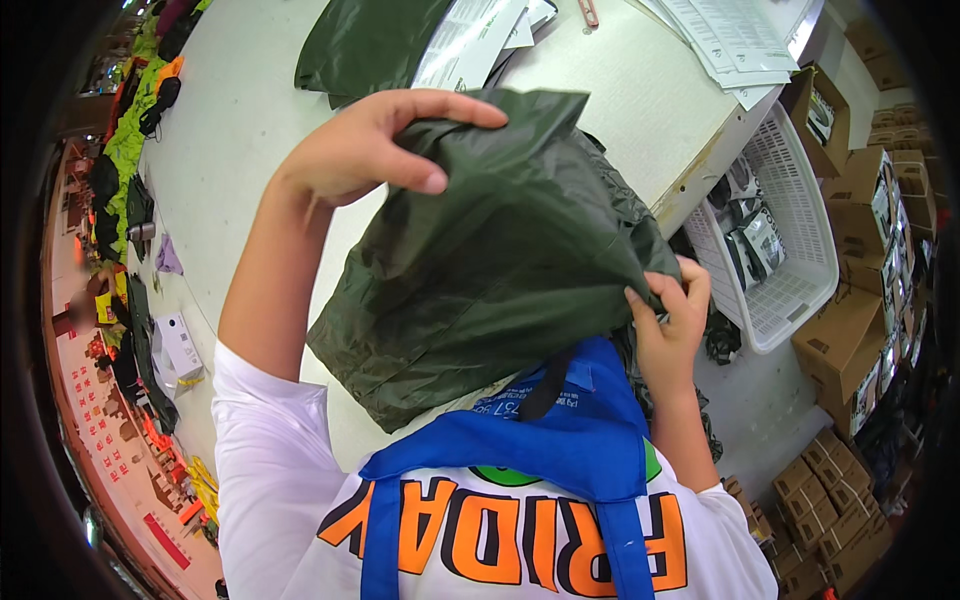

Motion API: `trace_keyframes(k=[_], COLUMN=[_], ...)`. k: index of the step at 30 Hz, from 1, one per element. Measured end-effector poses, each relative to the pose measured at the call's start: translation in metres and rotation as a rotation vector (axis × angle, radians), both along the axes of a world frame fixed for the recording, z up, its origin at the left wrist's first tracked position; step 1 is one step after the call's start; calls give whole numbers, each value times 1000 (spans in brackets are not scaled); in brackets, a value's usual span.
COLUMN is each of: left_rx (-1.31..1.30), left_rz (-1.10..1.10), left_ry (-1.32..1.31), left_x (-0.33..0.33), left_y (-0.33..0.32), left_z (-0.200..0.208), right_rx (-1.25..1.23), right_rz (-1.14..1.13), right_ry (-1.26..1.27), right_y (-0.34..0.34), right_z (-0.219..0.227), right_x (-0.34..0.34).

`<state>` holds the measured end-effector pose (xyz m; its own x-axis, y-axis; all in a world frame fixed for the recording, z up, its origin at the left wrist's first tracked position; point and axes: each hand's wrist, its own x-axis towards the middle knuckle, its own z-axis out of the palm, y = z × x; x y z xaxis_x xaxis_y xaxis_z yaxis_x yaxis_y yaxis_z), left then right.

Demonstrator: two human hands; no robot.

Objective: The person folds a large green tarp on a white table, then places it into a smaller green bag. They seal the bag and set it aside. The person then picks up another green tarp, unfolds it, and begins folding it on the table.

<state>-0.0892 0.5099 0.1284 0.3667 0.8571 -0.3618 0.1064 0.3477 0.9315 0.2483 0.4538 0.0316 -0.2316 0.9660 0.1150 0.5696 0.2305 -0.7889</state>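
A piece of dark green, thin, slightly shiny material (490, 240) lies bunched at the table's near edge, in front of my body. It looks like waterproof cloth or plastic; I cannot tell what article it is. My left hand (385, 145) rests at its upper left, thumb and forefinger spread apart over the surface. The other fingers of that hand are hidden. At the right side, my right hand (675, 325) pinches the edge of the material between thumb and fingers. Crumpled folds of it hang down beside my right forearm.
On the white table (240, 130) lie a dark green package (370, 45), paper sheets (725, 40) and a small red tool (589, 12). A white plastic basket (800, 290) with packaged items stands right, near cardboard boxes (845, 330). Various goods line the far left.
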Motion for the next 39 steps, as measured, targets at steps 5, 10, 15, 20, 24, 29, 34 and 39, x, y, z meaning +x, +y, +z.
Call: trace_keyframes(k=[5, 10, 15, 20, 24, 29, 34, 39], left_rx=[102, 268, -45, -9, -23, 530, 381, -62], left_rz=[-249, -247, -262, -45, 57, 373, 656, 966], left_ry=[507, 793, 165, 558, 337, 744, 1182, 1227], left_x=[-7, 2, -2, 20, 15, 17, -18, -23], left_y=[4, 38, 68, 70, 62, 19, -189, -359], left_z=[8, -40, -70, -113, -109, -112, -109, -146], right_rx=[-105, -717, -561, 264, -66, -255, -250, -286], right_rz=[198, -96, -224, -99, 165, 432, 404, 542], right_ry=[289, 971, 846, -196, 68, -464, -320, 44], right_y=[11, 12, 13, 42, 88, 141, 143, 165], right_z=[-10, -53, -75, -45, -14, -30, -54, -47], right_x=[2, -7, -4, -7, -46, -112, -108, -144])
